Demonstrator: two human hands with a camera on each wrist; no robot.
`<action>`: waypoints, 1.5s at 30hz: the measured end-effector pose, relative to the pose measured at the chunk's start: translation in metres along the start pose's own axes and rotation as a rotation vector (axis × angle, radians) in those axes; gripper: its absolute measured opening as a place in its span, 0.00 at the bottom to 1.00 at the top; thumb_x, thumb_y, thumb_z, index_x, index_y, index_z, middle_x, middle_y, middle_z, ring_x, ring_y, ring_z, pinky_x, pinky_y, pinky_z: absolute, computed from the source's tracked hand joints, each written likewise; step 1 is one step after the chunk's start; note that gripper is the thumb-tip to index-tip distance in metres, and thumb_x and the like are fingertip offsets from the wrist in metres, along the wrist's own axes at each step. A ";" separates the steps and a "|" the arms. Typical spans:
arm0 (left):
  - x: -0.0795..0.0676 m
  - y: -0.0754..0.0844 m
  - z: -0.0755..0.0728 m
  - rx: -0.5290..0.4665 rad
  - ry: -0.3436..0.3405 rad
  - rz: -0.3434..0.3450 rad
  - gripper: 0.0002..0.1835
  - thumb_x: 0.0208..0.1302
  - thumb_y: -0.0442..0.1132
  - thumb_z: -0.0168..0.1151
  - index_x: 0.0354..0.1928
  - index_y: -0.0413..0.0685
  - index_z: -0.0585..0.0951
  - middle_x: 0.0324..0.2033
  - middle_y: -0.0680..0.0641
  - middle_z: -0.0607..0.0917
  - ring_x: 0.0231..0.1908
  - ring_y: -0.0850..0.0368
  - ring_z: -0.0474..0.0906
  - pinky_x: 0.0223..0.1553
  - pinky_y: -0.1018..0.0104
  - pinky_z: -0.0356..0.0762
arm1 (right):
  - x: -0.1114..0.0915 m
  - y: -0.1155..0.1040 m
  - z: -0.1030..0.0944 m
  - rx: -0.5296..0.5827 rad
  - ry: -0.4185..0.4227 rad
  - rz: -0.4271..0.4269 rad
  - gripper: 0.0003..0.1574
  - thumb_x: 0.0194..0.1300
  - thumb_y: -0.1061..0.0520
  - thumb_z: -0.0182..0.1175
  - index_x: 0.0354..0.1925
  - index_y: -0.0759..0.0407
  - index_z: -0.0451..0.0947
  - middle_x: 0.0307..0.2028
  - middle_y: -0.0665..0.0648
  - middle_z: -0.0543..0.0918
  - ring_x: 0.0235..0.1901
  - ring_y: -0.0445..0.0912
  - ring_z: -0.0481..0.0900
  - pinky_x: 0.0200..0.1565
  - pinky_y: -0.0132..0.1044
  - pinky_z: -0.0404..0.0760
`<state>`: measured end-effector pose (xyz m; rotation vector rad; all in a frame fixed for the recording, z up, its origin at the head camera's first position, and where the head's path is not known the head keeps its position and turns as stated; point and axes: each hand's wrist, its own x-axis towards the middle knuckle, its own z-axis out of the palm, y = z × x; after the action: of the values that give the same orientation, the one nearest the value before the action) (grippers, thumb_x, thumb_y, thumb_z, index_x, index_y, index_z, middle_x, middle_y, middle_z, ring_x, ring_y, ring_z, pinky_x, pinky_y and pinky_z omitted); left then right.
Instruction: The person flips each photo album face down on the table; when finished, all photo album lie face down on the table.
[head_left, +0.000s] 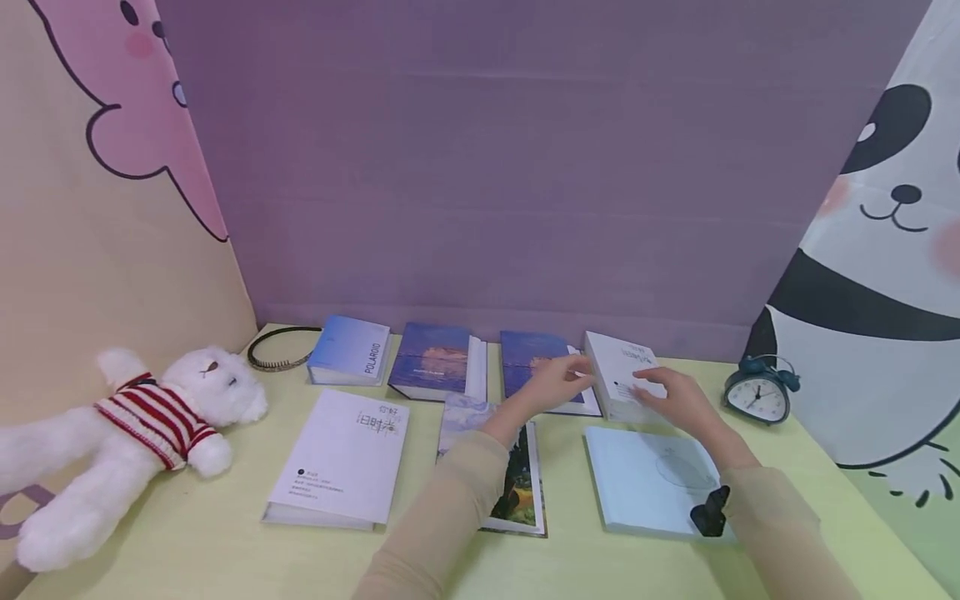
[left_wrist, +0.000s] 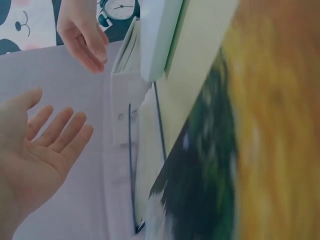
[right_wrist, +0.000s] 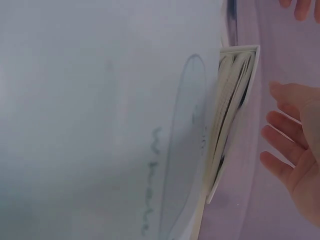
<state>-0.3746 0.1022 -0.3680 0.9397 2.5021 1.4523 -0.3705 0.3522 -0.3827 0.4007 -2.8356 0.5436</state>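
Observation:
At the back right lies a white photo album [head_left: 617, 379] with printed writing, its page edges [right_wrist: 232, 95] facing the right wrist camera. My left hand [head_left: 557, 385] hovers by its left side, over a blue-purple album [head_left: 528, 354], with relaxed fingers [left_wrist: 65, 132] holding nothing. On the other side, my right hand [head_left: 675, 398] hangs above the white album's right edge, fingers [right_wrist: 285, 142] spread loosely and apart from it in the right wrist view. Below my right wrist is a pale blue album [head_left: 637, 479]. My left forearm partly hides a picture-covered album [head_left: 528, 492].
Another blue-purple album [head_left: 431, 358], a blue Polaroid album [head_left: 348, 350] and a dark headband [head_left: 258, 350] line the back. A larger white album [head_left: 341, 458] lies front left beside a white plush bear [head_left: 161, 417]. A dark alarm clock [head_left: 757, 396] stands at the right.

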 end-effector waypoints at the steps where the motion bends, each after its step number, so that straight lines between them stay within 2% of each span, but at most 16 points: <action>1: 0.002 -0.001 0.004 -0.006 -0.002 0.001 0.22 0.71 0.44 0.51 0.63 0.47 0.71 0.57 0.46 0.78 0.55 0.54 0.75 0.50 0.69 0.77 | -0.001 0.002 0.001 0.001 -0.003 0.002 0.23 0.65 0.54 0.58 0.54 0.67 0.75 0.54 0.71 0.76 0.55 0.65 0.71 0.54 0.61 0.72; 5: 0.012 -0.004 0.019 0.009 0.019 0.002 0.19 0.71 0.41 0.51 0.61 0.46 0.73 0.54 0.46 0.79 0.53 0.53 0.77 0.45 0.73 0.78 | -0.003 0.007 0.005 0.010 -0.017 0.009 0.25 0.65 0.53 0.58 0.55 0.67 0.74 0.54 0.71 0.77 0.55 0.65 0.72 0.53 0.61 0.73; 11: 0.026 -0.007 0.040 0.051 -0.007 -0.023 0.19 0.71 0.45 0.50 0.59 0.46 0.75 0.51 0.47 0.81 0.52 0.55 0.77 0.44 0.74 0.77 | -0.006 0.005 0.004 0.062 -0.005 -0.015 0.25 0.64 0.56 0.60 0.55 0.70 0.74 0.52 0.72 0.77 0.53 0.65 0.74 0.52 0.58 0.76; 16: 0.031 -0.008 0.052 0.063 0.019 -0.063 0.21 0.71 0.46 0.50 0.61 0.47 0.73 0.51 0.46 0.81 0.51 0.56 0.77 0.47 0.72 0.76 | -0.006 0.003 0.004 0.082 -0.022 -0.025 0.26 0.64 0.57 0.59 0.56 0.72 0.72 0.52 0.73 0.77 0.51 0.64 0.76 0.50 0.55 0.78; 20: 0.032 -0.010 0.058 0.067 0.061 -0.122 0.24 0.71 0.46 0.50 0.65 0.45 0.68 0.57 0.46 0.78 0.54 0.55 0.76 0.53 0.69 0.75 | -0.005 0.003 0.007 0.100 -0.062 -0.004 0.29 0.66 0.53 0.58 0.58 0.72 0.71 0.54 0.72 0.76 0.53 0.64 0.75 0.51 0.54 0.77; 25: 0.031 -0.013 0.062 0.031 0.109 -0.165 0.24 0.71 0.46 0.49 0.65 0.45 0.68 0.61 0.48 0.75 0.59 0.55 0.72 0.58 0.66 0.72 | -0.005 0.000 0.008 0.077 -0.088 0.001 0.28 0.65 0.51 0.58 0.56 0.70 0.74 0.53 0.71 0.77 0.52 0.63 0.75 0.51 0.54 0.78; 29: 0.029 -0.014 0.064 -0.019 0.141 -0.169 0.20 0.71 0.45 0.48 0.61 0.47 0.74 0.57 0.50 0.78 0.55 0.56 0.75 0.51 0.67 0.75 | -0.005 -0.002 0.006 0.042 -0.093 -0.019 0.28 0.65 0.50 0.59 0.53 0.70 0.76 0.51 0.71 0.78 0.49 0.62 0.77 0.48 0.53 0.79; 32: 0.028 -0.013 0.065 -0.033 0.164 -0.168 0.18 0.71 0.43 0.49 0.58 0.47 0.77 0.55 0.49 0.80 0.54 0.57 0.76 0.50 0.68 0.75 | -0.006 -0.002 0.004 0.018 -0.102 -0.025 0.31 0.62 0.48 0.61 0.53 0.71 0.76 0.50 0.72 0.78 0.48 0.62 0.77 0.47 0.52 0.80; 36: 0.027 -0.013 0.066 0.016 0.153 -0.185 0.17 0.70 0.42 0.50 0.57 0.47 0.77 0.52 0.50 0.81 0.56 0.56 0.74 0.55 0.68 0.73 | -0.006 -0.003 0.005 0.008 -0.104 -0.011 0.33 0.57 0.47 0.65 0.51 0.71 0.77 0.48 0.70 0.80 0.48 0.62 0.76 0.48 0.54 0.78; 39: 0.027 -0.014 0.068 0.044 0.131 -0.199 0.18 0.70 0.43 0.50 0.58 0.47 0.76 0.52 0.49 0.81 0.55 0.57 0.75 0.54 0.68 0.74 | -0.006 -0.005 0.007 0.008 -0.095 -0.003 0.33 0.55 0.48 0.68 0.50 0.71 0.77 0.47 0.70 0.80 0.47 0.61 0.76 0.50 0.56 0.76; 45: 0.027 -0.015 0.068 -0.015 0.121 -0.223 0.18 0.71 0.42 0.49 0.58 0.44 0.76 0.54 0.47 0.80 0.55 0.55 0.75 0.54 0.68 0.74 | -0.004 -0.011 0.010 -0.009 -0.069 0.008 0.28 0.52 0.54 0.70 0.45 0.73 0.77 0.42 0.69 0.81 0.42 0.60 0.77 0.49 0.56 0.75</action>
<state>-0.3778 0.1633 -0.4112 0.5632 2.5759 1.4945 -0.3651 0.3391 -0.3889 0.4146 -2.9053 0.5289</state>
